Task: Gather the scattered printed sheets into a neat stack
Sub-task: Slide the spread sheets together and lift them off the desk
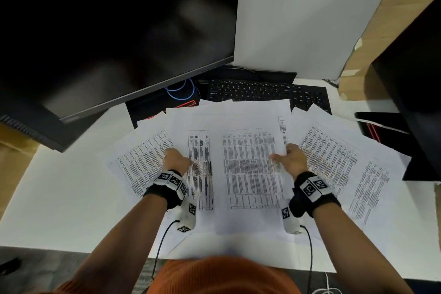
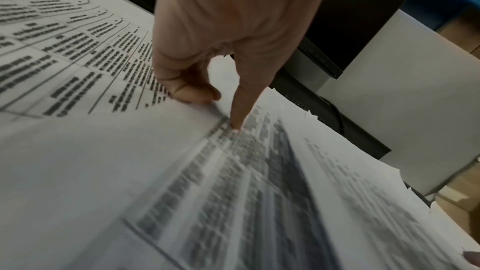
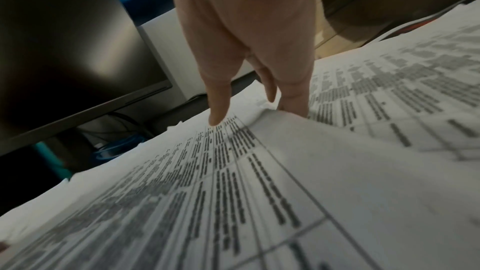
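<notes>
The white surface (image 1: pixel 59 198) had a dark monitor (image 1: pixel 107 31) up at 11 o'clock. The printed sheets (image 1: pixel 250 162) were fanned out overlapping in the middle, from 9 to 3 o'clock, with a keyboard (image 1: pixel 262 93) at 12. The left hand (image 1: pixel 176 159) had its fingers (image 2: pixel 189 91) curled on a sheet edge, thumb pressing down. The right hand (image 1: pixel 292 159) pinched a lifted edge, thumb on top.

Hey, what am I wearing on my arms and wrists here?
Behind the left hand and right hand sit black wristbands carrying white blocks with black-and-white square markers. A white camera unit hangs under each wrist, trailing a thin black cable. Forearms are bare; an orange ribbed garment shows below.
</notes>
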Motion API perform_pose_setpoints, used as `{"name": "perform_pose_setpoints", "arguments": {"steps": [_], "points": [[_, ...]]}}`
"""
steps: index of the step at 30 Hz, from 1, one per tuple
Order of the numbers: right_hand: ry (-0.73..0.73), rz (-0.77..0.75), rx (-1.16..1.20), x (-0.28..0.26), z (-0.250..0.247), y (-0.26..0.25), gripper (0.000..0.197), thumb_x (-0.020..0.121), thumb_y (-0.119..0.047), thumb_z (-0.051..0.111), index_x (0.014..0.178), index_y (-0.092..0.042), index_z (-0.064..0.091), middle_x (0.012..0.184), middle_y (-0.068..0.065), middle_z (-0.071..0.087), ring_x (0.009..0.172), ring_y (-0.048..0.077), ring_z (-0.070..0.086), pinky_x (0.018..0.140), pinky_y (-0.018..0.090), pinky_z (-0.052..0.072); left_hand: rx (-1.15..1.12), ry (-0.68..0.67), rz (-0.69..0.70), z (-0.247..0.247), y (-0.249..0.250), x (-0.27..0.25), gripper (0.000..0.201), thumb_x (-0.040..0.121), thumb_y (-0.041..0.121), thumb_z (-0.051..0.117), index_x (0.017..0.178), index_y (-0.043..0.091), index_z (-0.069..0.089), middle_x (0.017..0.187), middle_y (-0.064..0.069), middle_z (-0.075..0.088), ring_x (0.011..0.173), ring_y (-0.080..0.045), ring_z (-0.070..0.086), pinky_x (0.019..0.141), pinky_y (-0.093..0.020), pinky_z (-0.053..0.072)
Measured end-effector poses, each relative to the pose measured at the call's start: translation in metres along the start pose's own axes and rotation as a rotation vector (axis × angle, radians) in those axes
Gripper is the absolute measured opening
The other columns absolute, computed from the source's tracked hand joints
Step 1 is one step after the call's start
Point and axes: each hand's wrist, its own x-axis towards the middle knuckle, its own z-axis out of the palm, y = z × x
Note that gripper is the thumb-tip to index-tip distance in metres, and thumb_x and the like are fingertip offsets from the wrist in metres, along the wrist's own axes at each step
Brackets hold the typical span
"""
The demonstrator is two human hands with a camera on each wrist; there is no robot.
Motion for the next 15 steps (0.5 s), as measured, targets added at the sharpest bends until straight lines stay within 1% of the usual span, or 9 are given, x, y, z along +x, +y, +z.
{"name": "perform_pose_setpoints", "arguments": {"steps": [2, 3, 4, 6, 8, 11, 12, 13, 15], "points": [[-0.058, 0.009, 0.004, -0.001, 0.013, -0.003, 0.081, 0.075, -0.022, 0.075, 0.139, 0.0, 0.029, 0.143, 0.019, 0.041, 0.128, 0.033, 0.043, 0.107, 0.041, 0.037, 0.041, -0.02, 0.036, 0.0, -0.001, -0.003, 0.05, 0.079, 0.019, 0.065, 0.124, 0.001, 0.05, 0.133, -0.022, 0.05, 0.124, -0.036, 0.044, 0.106, -0.047, 0.035], [-0.092, 0.005, -0.001, -0.002, 0.019, -0.004, 0.081, 0.075, -0.024, 0.074, 0.139, -0.001, 0.03, 0.144, 0.017, 0.04, 0.129, 0.032, 0.042, 0.108, 0.04, 0.036, 0.078, -0.021, 0.053, 0.002, -0.003, -0.003, 0.042, 0.081, 0.028, 0.062, 0.118, 0.009, 0.058, 0.138, -0.021, 0.044, 0.13, -0.037, 0.035, 0.111, -0.049, 0.027], [-0.113, -0.003, -0.011, -0.003, 0.023, -0.005, 0.08, 0.076, -0.026, 0.074, 0.139, -0.003, 0.031, 0.144, 0.015, 0.041, 0.129, 0.031, 0.042, 0.108, 0.039, 0.035, 0.084, -0.015, 0.052, 0.003, -0.004, -0.004, 0.042, 0.082, 0.034, 0.059, 0.118, 0.012, 0.058, 0.143, -0.022, 0.033, 0.134, -0.04, 0.025, 0.112, -0.051, 0.022], [-0.065, -0.022, -0.07, -0.003, 0.027, -0.005, 0.078, 0.078, -0.026, 0.072, 0.14, -0.002, 0.031, 0.143, 0.016, 0.041, 0.13, 0.031, 0.041, 0.106, 0.038, 0.035, -0.003, 0.04, 0.009, 0.003, -0.005, -0.006, 0.062, 0.081, 0.043, 0.058, 0.13, 0.008, 0.042, 0.146, -0.023, 0.017, 0.134, -0.043, 0.016, 0.11, -0.054, 0.023], [0.001, -0.021, -0.173, -0.004, 0.028, -0.003, 0.082, 0.078, -0.028, 0.071, 0.141, 0.0, 0.027, 0.146, 0.019, 0.034, 0.133, 0.034, 0.033, 0.109, 0.043, 0.034, -0.097, 0.079, -0.048, 0.002, -0.005, -0.008, 0.083, 0.078, 0.046, 0.062, 0.135, -0.001, 0.024, 0.145, -0.026, 0.015, 0.132, -0.043, 0.02, 0.11, -0.053, 0.025], [-0.043, -0.056, -0.44, -0.013, 0.038, -0.002, 0.091, 0.078, -0.041, 0.067, 0.143, 0.0, 0.018, 0.154, 0.018, 0.015, 0.14, 0.034, 0.02, 0.111, 0.051, 0.026, -0.179, 0.015, -0.052, 0.005, 0.003, -0.006, 0.095, 0.076, 0.038, 0.069, 0.137, -0.01, 0.015, 0.147, -0.03, 0.013, 0.135, -0.043, 0.023, 0.11, -0.052, 0.028], [-0.076, -0.077, -0.511, -0.018, 0.044, -0.003, 0.094, 0.079, -0.045, 0.063, 0.145, 0.0, 0.012, 0.156, 0.016, 0.006, 0.142, 0.034, 0.013, 0.112, 0.052, 0.021, -0.192, -0.018, -0.048, 0.008, 0.005, -0.005, 0.091, 0.074, 0.035, 0.071, 0.134, -0.012, 0.022, 0.146, -0.032, 0.019, 0.135, -0.042, 0.026, 0.109, -0.051, 0.031], [-0.102, -0.095, -0.552, -0.023, 0.05, -0.004, 0.096, 0.08, -0.048, 0.061, 0.145, -0.001, 0.007, 0.157, 0.016, 0.0, 0.144, 0.032, 0.006, 0.113, 0.051, 0.016, -0.195, -0.033, -0.018, 0.01, 0.006, -0.003, 0.08, 0.073, 0.031, 0.073, 0.126, -0.014, 0.035, 0.139, -0.032, 0.033, 0.131, -0.042, 0.034, 0.105, -0.05, 0.037], [-0.135, -0.131, -0.587, -0.03, 0.058, -0.008, 0.1, 0.08, -0.051, 0.059, 0.145, -0.001, 0.001, 0.156, 0.015, -0.006, 0.145, 0.031, 0.0, 0.115, 0.049, 0.011, -0.21, -0.055, 0.037, 0.013, 0.009, -0.002, 0.05, 0.072, 0.022, 0.074, 0.101, -0.012, 0.053, 0.111, -0.026, 0.058, 0.113, -0.041, 0.054, 0.091, -0.045, 0.05]]}}
